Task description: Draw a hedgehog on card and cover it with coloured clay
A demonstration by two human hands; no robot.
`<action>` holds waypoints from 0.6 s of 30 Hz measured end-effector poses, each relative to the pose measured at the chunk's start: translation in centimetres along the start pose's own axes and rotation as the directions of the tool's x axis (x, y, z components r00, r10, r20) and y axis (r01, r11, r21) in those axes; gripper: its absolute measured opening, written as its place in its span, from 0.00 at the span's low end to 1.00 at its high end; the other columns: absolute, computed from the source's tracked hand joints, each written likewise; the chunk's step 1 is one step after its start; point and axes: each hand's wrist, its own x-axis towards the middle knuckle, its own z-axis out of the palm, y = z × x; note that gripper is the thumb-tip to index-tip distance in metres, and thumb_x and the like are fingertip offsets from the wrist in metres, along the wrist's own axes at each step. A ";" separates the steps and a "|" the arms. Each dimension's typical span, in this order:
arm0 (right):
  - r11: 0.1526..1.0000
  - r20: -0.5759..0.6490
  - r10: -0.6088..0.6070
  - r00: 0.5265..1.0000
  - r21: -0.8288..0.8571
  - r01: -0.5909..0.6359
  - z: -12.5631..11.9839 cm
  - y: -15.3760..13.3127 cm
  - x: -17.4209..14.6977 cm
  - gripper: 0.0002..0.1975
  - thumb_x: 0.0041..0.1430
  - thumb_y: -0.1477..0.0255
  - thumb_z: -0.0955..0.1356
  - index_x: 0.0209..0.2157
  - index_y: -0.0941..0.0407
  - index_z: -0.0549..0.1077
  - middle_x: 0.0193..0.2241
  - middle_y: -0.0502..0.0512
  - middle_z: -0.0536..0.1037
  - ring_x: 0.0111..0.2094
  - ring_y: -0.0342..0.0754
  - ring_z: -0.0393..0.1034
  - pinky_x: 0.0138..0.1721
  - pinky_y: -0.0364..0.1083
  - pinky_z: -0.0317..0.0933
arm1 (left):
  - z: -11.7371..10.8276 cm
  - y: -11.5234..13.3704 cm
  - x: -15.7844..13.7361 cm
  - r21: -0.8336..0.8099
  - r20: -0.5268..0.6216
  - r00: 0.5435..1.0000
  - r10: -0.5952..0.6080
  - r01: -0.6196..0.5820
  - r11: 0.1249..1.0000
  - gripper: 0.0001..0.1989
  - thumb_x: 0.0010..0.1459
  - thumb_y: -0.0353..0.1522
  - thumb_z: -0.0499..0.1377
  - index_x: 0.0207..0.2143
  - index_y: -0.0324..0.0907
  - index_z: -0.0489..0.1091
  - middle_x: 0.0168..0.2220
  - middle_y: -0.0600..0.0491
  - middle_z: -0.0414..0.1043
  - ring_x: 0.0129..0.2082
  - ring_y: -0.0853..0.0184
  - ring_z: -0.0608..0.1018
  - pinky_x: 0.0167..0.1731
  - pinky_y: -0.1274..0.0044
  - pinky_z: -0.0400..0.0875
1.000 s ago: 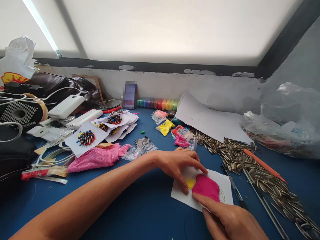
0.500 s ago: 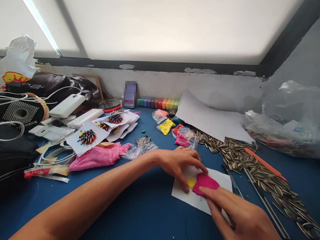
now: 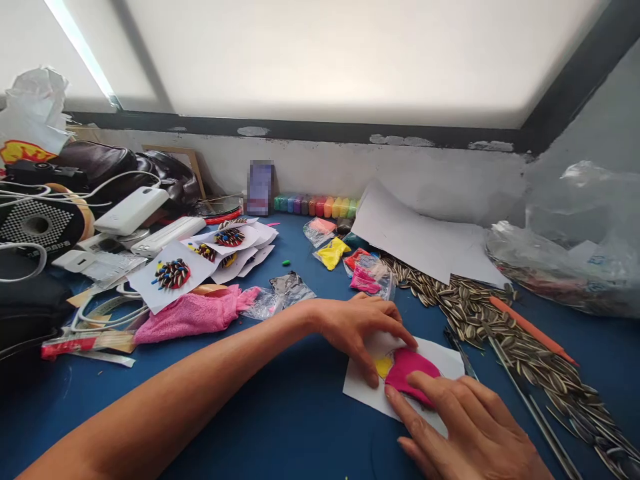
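Note:
A white sheet of paper (image 3: 363, 392) lies on the blue table, with a flat patch of pink modelling clay (image 3: 413, 369) and a smaller yellow clay piece (image 3: 383, 367) on it. My left hand (image 3: 363, 330) rests over the sheet's far left part, thumb and fingers apart, thumb tip beside the yellow clay. From the lower right, my right hand (image 3: 465, 427) reaches in with its fingers spread. One of its fingertips touches the pink clay's near side, and another lies at the clay's lower left edge. Neither hand grips anything.
Striped sunflower seeds (image 3: 530, 360) spread along the right, with an orange stick (image 3: 533, 330) and a metal tool (image 3: 530, 400) on them. Opened clay packets (image 3: 333, 253) lie ahead. Left are seed-decorated papers (image 3: 173, 275), a pink cloth (image 3: 195, 317) and a white power bank (image 3: 131, 210).
My right hand has shifted slightly left and its fingers have spread, one moving to the pink clay's lower left edge. My left hand stays in place.

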 end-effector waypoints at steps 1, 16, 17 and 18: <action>1.000 0.005 0.010 1.000 0.000 -0.010 0.1 -0.1 0.0 0.16 0.69 0.70 0.60 0.46 0.52 0.79 0.41 0.58 0.82 0.41 0.52 0.73 0.48 0.54 0.61 | 0.0 0.0 0.0 -0.004 0.000 1.000 -0.004 0.004 1.000 0.34 0.53 0.47 0.65 0.59 0.44 0.66 0.52 0.48 0.62 0.57 0.58 0.63 0.60 0.67 0.53; 0.999 0.056 -0.018 0.998 0.031 0.017 -0.4 0.6 0.4 0.15 0.67 0.67 0.62 0.49 0.51 0.78 0.41 0.60 0.80 0.40 0.52 0.73 0.43 0.51 0.64 | 0.2 -0.1 0.0 0.026 -0.011 1.000 0.007 -0.007 1.000 0.33 0.53 0.46 0.65 0.59 0.44 0.66 0.52 0.48 0.63 0.56 0.59 0.64 0.60 0.67 0.53; 1.000 0.054 -0.023 0.998 0.022 0.021 -0.5 0.6 0.4 0.15 0.67 0.68 0.62 0.49 0.52 0.78 0.40 0.60 0.80 0.39 0.52 0.73 0.43 0.51 0.64 | 0.2 -0.1 0.0 0.027 -0.010 1.000 0.009 -0.009 1.000 0.33 0.53 0.46 0.65 0.59 0.43 0.66 0.52 0.48 0.63 0.56 0.58 0.64 0.60 0.67 0.53; 1.000 0.054 -0.028 0.998 0.007 0.028 -0.6 0.7 0.4 0.15 0.67 0.68 0.62 0.49 0.52 0.78 0.40 0.60 0.80 0.38 0.52 0.73 0.43 0.51 0.64 | 0.2 -0.1 0.0 0.029 -0.009 1.000 0.011 -0.011 1.000 0.33 0.53 0.46 0.65 0.59 0.44 0.66 0.52 0.48 0.63 0.56 0.58 0.64 0.60 0.67 0.53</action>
